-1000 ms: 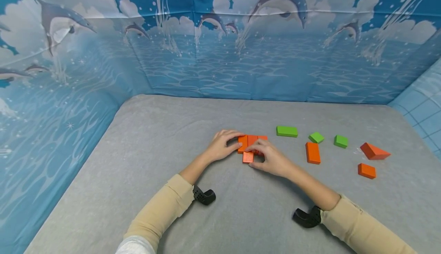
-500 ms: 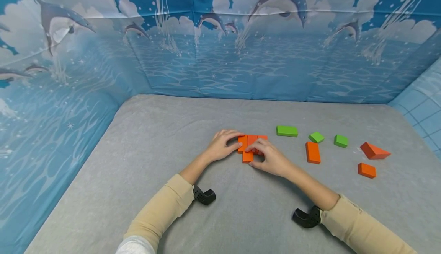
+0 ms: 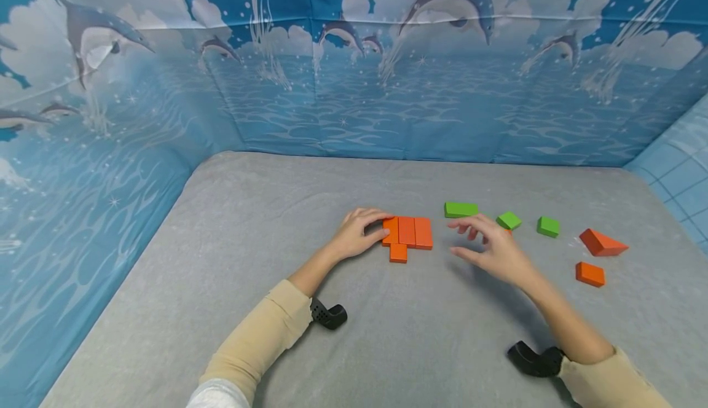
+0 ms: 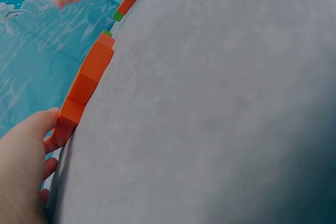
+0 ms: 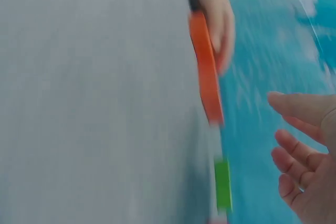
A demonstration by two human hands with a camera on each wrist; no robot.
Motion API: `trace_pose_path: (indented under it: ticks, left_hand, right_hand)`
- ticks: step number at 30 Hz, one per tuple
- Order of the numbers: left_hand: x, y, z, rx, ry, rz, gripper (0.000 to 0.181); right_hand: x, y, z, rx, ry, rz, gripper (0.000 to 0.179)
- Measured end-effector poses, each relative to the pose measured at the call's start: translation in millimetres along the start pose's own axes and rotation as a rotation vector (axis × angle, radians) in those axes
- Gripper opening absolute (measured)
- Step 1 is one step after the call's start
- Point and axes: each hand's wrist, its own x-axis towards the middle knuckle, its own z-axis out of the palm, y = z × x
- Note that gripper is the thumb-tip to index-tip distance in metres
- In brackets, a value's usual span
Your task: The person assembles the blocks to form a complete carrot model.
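Three upright-laid orange rectangular blocks [image 3: 406, 231] lie side by side at mid-table in the head view. A smaller orange block [image 3: 398, 253] sits against their near side. My left hand [image 3: 356, 233] pinches the leftmost orange block [image 3: 390, 230] between thumb and fingertips; the left wrist view shows the thumb [image 4: 44, 121] along its edge. To the right of this group, my right hand [image 3: 495, 251] is raised over the cloth with fingers apart and nothing in them. It mostly covers another orange block, of which a corner shows.
A long green block [image 3: 461, 209] lies behind the right hand, with two small green blocks [image 3: 509, 220] farther right. An orange triangular block [image 3: 603, 244] and a small orange block [image 3: 590, 274] lie at the far right. A blue dolphin-print curtain [image 3: 354, 101] rises behind the table.
My right hand has let go of the small orange block and moved right, rising off the group and uncovering the right orange block. My left hand has stayed in place.
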Motion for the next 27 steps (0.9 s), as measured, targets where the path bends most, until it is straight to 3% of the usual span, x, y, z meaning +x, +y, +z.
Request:
trace_pose_path:
  ticks: [7,14,22,27]
  left_hand:
    - [-0.3,-1.9,0.7,0.0,-0.001,0.008,0.038]
    - [-0.4,-1.9,1.1,-0.004,0.0,0.011,0.038]
    - [-1.2,-0.9,0.6,-0.005,-0.001,0.008,0.038]
    - [-1.0,-0.7,0.6,-0.006,-0.003,0.01,0.038]
  right_hand:
    - [-51.2,36,-53,-0.11,0.073,0.158,0.042]
    - [-98.4,71,-85,-0.176,0.13,0.306,0.042]
    - [-122.9,92,-91,-0.325,0.041,0.539,0.053]
    - [-123.6,95,-85,-0.355,0.059,0.595,0.051]
